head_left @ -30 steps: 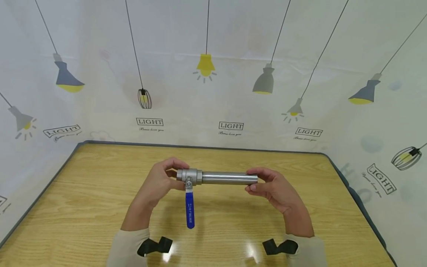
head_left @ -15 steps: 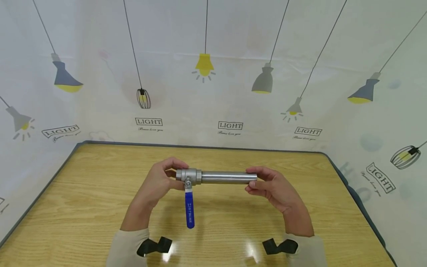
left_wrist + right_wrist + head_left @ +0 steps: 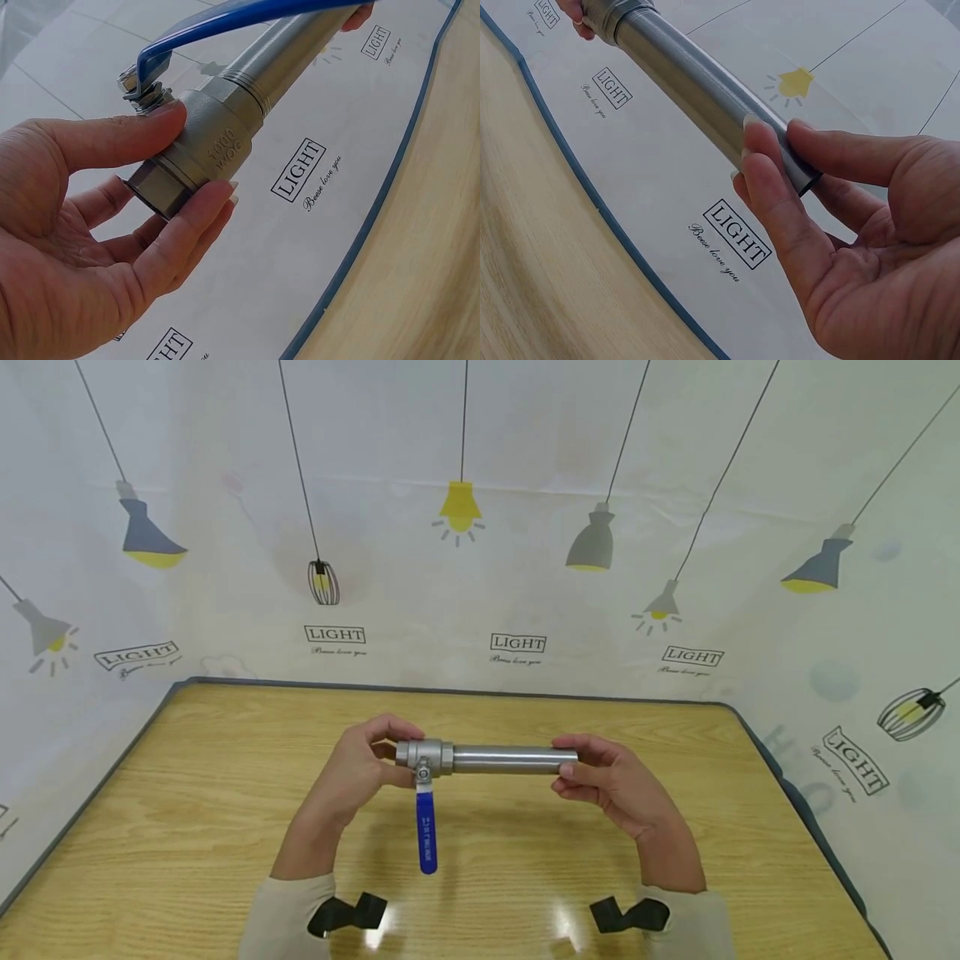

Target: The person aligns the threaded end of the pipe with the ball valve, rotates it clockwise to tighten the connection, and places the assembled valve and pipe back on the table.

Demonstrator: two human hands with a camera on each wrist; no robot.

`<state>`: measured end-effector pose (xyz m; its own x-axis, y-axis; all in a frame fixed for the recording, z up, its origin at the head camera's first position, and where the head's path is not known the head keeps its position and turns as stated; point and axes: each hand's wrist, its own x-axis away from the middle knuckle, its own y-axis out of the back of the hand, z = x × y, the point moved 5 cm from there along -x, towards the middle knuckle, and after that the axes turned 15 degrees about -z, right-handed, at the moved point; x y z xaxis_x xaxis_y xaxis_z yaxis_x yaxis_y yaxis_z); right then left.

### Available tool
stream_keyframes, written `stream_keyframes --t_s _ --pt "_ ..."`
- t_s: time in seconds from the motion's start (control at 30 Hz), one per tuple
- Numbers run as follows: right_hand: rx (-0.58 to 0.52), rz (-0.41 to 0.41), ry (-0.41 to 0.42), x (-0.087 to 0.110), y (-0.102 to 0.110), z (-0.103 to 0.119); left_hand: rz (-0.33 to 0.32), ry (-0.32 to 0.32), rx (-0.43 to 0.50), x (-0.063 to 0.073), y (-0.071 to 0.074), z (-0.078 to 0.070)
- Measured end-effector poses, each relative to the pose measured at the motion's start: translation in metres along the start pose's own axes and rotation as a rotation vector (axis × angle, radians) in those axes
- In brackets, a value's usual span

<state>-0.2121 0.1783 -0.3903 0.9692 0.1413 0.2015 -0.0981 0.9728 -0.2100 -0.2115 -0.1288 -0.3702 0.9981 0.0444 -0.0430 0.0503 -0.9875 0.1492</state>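
A steel ball valve [image 3: 431,752] with a blue lever handle [image 3: 427,833] is joined to a straight steel pipe [image 3: 510,759], held level above the table. My left hand [image 3: 360,768] pinches the valve's body at its left end, thumb on the near side and fingers on the far side. In the left wrist view, the valve body [image 3: 217,131] shows raised lettering, and threads show where the pipe enters it. My right hand [image 3: 618,781] pinches the pipe's free right end between thumb and fingers. The blue lever hangs toward me, square to the pipe.
Beneath lies a wood-grain table [image 3: 510,877] with a dark blue edge [image 3: 465,693]. White sheeting [image 3: 405,577] printed with lamps rises behind it and at both sides. Black straps [image 3: 348,912] sit at the sleeve cuffs.
My right thumb has moved up slightly onto the near side of the pipe's end. The valve, the pipe and my left hand have stayed almost still.
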Motion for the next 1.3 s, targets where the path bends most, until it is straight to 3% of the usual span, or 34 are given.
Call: stream_keyframes --t_s 0.87,1.13,1.3 --pt "-0.024 -0.014 -0.013 0.0004 0.0001 0.0001 -0.004 0.011 -0.005 0.0002 -0.0004 0.0007" --pt "-0.048 0.031 0.012 0.0003 -0.0015 0.0004 -0.004 0.008 -0.002 -0.0001 0.0006 0.0001" --pt "-0.049 0.018 0.007 0.0003 -0.0015 0.0003 -0.006 0.009 0.003 0.0 0.0007 0.0"
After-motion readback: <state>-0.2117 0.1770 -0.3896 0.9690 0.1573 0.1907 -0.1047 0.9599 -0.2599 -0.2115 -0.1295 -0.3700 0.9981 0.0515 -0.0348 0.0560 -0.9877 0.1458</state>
